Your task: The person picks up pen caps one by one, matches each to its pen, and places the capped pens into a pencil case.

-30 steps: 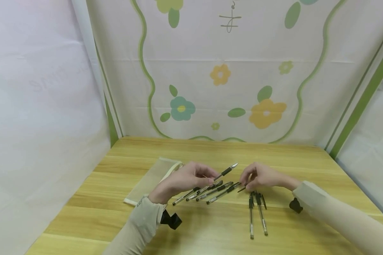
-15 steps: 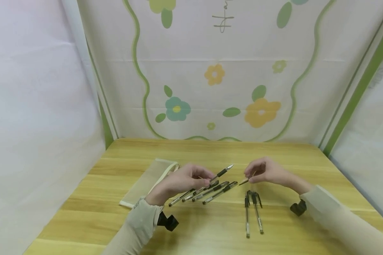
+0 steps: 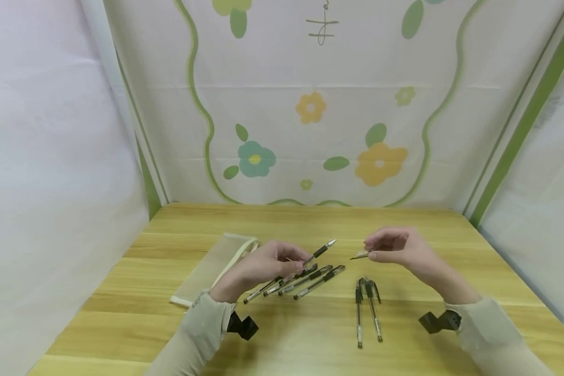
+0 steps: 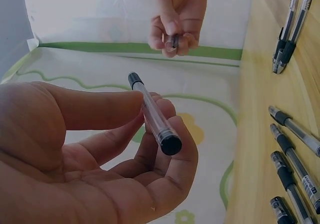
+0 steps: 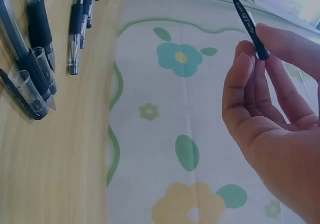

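Right hand (image 3: 415,258) just came up from beside the two gel pens (image 3: 359,313) with a black-clipped pen cap (image 5: 249,26) pinched in its fingers. Left hand (image 3: 258,269) grips an uncapped gel pen (image 3: 320,251) above the counter (image 3: 310,334), about midway between its left and right edges. Cap's now up near the tip but not touching, so I'd call that pen open for now.

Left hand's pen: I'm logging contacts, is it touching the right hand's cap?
Apart: the head view shows a clear gap between the pen and the cap.
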Tool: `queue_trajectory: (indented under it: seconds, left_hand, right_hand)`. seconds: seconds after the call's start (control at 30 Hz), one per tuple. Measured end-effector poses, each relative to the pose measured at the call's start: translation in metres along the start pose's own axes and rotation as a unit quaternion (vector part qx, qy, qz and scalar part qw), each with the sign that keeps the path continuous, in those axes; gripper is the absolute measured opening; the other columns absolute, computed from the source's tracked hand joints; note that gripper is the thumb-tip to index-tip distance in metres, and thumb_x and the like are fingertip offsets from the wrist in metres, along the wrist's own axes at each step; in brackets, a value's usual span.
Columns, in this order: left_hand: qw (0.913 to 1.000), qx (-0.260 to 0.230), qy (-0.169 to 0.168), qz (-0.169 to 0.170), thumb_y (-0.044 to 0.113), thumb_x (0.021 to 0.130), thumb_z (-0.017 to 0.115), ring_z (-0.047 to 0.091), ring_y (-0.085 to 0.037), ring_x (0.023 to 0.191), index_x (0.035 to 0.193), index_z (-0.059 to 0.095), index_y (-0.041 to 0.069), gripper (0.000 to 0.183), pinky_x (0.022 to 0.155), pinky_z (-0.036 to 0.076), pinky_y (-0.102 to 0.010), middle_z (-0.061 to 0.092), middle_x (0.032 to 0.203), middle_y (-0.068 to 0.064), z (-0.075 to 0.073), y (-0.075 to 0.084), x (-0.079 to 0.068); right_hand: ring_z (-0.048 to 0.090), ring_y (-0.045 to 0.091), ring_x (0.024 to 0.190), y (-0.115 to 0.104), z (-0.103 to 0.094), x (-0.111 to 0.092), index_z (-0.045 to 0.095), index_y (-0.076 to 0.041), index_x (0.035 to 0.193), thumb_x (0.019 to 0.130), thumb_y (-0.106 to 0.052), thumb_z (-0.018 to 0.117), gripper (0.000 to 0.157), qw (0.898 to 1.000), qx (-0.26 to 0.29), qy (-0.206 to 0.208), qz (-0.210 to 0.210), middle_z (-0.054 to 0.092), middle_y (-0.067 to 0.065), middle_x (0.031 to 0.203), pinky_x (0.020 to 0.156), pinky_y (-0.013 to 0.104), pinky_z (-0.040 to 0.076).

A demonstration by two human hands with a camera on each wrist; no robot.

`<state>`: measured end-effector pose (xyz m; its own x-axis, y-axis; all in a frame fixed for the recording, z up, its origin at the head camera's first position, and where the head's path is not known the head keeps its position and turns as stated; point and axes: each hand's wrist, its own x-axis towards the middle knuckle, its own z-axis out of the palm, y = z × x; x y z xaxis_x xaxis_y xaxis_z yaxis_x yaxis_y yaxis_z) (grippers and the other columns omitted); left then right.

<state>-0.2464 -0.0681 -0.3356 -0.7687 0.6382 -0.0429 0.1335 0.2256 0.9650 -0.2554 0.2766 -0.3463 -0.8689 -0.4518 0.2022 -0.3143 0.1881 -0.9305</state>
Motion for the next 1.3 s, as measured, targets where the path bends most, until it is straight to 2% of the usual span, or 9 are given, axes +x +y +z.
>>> queue_trajectory:
  seconds: [0.2,0.47,0.6,0.7,0.9,1.13,1.3]
  left_hand:
    - [1.0000,0.000,0.005,0.003,0.001,0.095,0.060,0.058,-0.017,0.076,0.118,0.066,-0.002,0.024,0.069,0.050,-0.028,0.066,0.096,-0.009,0.004,-0.001,0.001]
    - [0.9999,-0.010,0.011,-0.006,0.001,0.095,0.061,0.059,-0.020,0.077,0.115,0.068,0.003,0.022,0.070,0.052,-0.031,0.065,0.098,-0.010,0.008,-0.003,0.002]
    - [0.9998,-0.016,0.014,-0.006,0.000,0.095,0.060,0.061,-0.022,0.078,0.116,0.067,0.001,0.022,0.076,0.055,-0.041,0.065,0.100,-0.011,0.008,-0.004,0.002]
    - [0.9998,-0.006,0.016,-0.006,0.002,0.095,0.060,0.062,-0.023,0.081,0.116,0.067,0.001,0.022,0.078,0.055,-0.043,0.065,0.101,-0.010,0.008,-0.004,0.002]
    - [0.9997,0.007,0.021,-0.005,0.004,0.096,0.060,0.062,-0.024,0.083,0.117,0.067,0.002,0.023,0.074,0.055,-0.036,0.066,0.102,-0.008,0.006,-0.002,0.002]
    - [0.9997,0.013,0.022,-0.006,0.004,0.097,0.060,0.062,-0.024,0.083,0.117,0.068,0.004,0.022,0.075,0.055,-0.036,0.066,0.102,-0.008,0.006,-0.003,0.002]
    - [0.9995,0.020,0.024,-0.007,0.003,0.097,0.059,0.061,-0.022,0.079,0.118,0.066,0.001,0.022,0.072,0.054,-0.034,0.064,0.100,-0.009,0.006,-0.002,0.001]
  right_hand:
    - [0.065,0.029,0.095,-0.004,0.001,-0.001,0.070,-0.001,0.111,0.090,-0.015,0.074,0.026,0.999,-0.027,0.026,0.013,0.067,0.017,0.109,0.082,0.037,0.054]
    - [0.064,0.029,0.096,0.003,0.002,0.002,0.072,-0.003,0.108,0.089,-0.016,0.075,0.023,0.999,-0.032,0.040,0.011,0.067,0.015,0.112,0.082,0.037,0.054]
    - [0.064,0.029,0.097,0.006,0.003,0.003,0.072,-0.004,0.108,0.089,-0.016,0.075,0.023,0.999,-0.028,0.040,0.014,0.066,0.015,0.113,0.082,0.036,0.054]
    - [0.063,0.029,0.098,0.008,0.003,0.003,0.071,-0.001,0.109,0.088,-0.012,0.075,0.024,0.999,-0.009,0.036,0.012,0.065,0.017,0.113,0.083,0.036,0.054]
    - [0.064,0.029,0.097,0.008,0.006,0.004,0.067,0.005,0.113,0.086,-0.006,0.075,0.030,0.999,0.026,0.021,0.000,0.063,0.022,0.114,0.083,0.038,0.054]
    - [0.065,0.029,0.097,0.006,0.009,0.004,0.071,-0.003,0.111,0.089,-0.017,0.075,0.026,0.998,-0.010,0.053,0.027,0.068,0.015,0.110,0.084,0.037,0.053]
    - [0.064,0.035,0.095,0.007,0.011,0.004,0.071,-0.004,0.111,0.090,-0.022,0.074,0.028,0.996,-0.016,0.074,0.040,0.070,0.017,0.102,0.084,0.037,0.053]
